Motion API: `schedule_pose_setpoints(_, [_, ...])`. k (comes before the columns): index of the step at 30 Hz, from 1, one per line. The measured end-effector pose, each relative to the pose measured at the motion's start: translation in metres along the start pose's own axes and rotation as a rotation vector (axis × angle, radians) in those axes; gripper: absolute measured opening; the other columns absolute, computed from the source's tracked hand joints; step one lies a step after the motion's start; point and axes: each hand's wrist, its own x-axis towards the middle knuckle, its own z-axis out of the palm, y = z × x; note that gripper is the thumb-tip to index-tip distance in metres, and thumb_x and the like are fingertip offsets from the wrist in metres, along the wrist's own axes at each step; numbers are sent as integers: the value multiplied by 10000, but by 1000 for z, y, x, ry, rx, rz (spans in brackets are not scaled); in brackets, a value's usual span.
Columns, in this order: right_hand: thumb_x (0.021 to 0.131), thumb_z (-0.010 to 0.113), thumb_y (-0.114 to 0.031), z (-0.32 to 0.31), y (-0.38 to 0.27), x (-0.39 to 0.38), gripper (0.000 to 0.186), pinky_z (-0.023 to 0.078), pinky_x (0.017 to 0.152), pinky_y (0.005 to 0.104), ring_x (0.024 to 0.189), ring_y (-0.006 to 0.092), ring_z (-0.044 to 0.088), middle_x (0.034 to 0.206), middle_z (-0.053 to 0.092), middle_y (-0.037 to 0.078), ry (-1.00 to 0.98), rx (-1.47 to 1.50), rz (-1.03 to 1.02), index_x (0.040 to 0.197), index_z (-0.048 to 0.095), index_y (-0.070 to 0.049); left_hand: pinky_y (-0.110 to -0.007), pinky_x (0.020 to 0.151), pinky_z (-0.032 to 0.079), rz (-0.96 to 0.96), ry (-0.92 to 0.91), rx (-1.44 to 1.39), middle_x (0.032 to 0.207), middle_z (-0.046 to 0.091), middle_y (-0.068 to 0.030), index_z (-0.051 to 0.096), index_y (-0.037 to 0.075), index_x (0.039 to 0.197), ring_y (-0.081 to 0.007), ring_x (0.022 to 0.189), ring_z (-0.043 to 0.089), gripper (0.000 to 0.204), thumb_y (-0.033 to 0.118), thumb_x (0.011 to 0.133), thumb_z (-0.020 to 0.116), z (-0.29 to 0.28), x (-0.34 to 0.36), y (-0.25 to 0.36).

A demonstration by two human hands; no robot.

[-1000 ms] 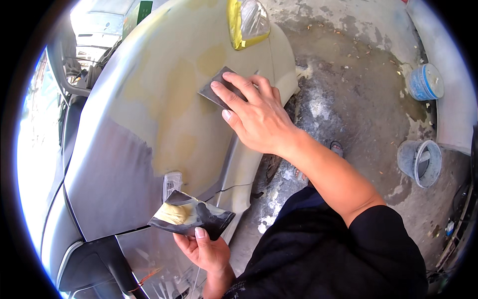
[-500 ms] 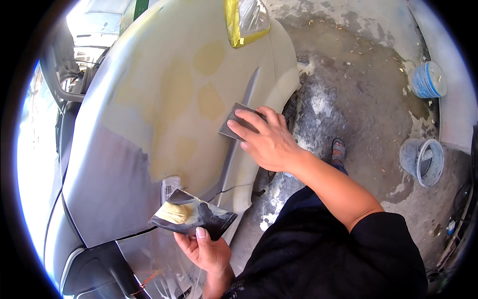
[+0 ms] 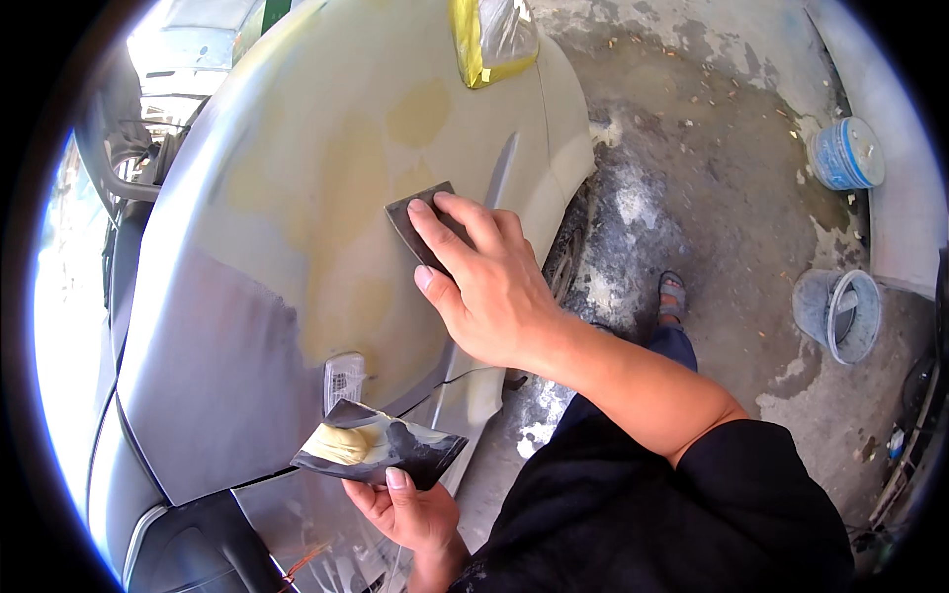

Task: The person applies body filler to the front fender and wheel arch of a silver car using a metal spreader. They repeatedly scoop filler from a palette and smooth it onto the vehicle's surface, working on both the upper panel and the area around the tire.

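Note:
My right hand [image 3: 489, 272] grips a dark, flat putty spreader [image 3: 403, 219], fingers spread along its top and thumb underneath. The spreader lies against a car fender [image 3: 257, 212] that is primed grey with several yellowish filler patches [image 3: 417, 112]. Low in the picture, my left hand [image 3: 410, 509] pinches a dark mixing plate [image 3: 425, 451] by its near edge. A lump of cream-coloured body filler [image 3: 339, 446] sits on the plate's left part, with smears beside it. Just beyond the plate, a clear rectangular side lamp [image 3: 343, 381] shows on the fender.
Yellow tape and plastic film [image 3: 494, 44] mask a lamp at the fender's far end. On the stained concrete floor [image 3: 741, 237] at right stand a lidded blue-and-white bucket [image 3: 848, 154] and a grey bucket [image 3: 837, 314]. A thin wire [image 3: 470, 374] sticks out near the fender's lower edge.
My right hand has moved the spreader left across the fender, off the crease line and over beside a filler patch. The left hand and its plate have shifted only slightly.

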Motion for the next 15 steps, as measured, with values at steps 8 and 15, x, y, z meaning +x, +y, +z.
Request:
schedule_pose_setpoints(8, [877,601,-171,-15,9,-27,490,397,966,488,1113,375,445,1396,414,116,-216,-68,-30,1351,499,-97,-440,1054,410,-21,-40,-21,1347,497,-149,326,2,1426,-266,1208,520,552,11,918,541,4,6,3])
schedule_pose_setpoints(15, [894,582,-232,-22,20,25,484,422,895,520,1090,370,439,1390,404,81,40,-68,-67,1355,484,-118,-440,1058,402,-16,-39,-14,1352,496,-155,313,-11,1428,-261,1208,519,574,-4,901,538,6,3,2])
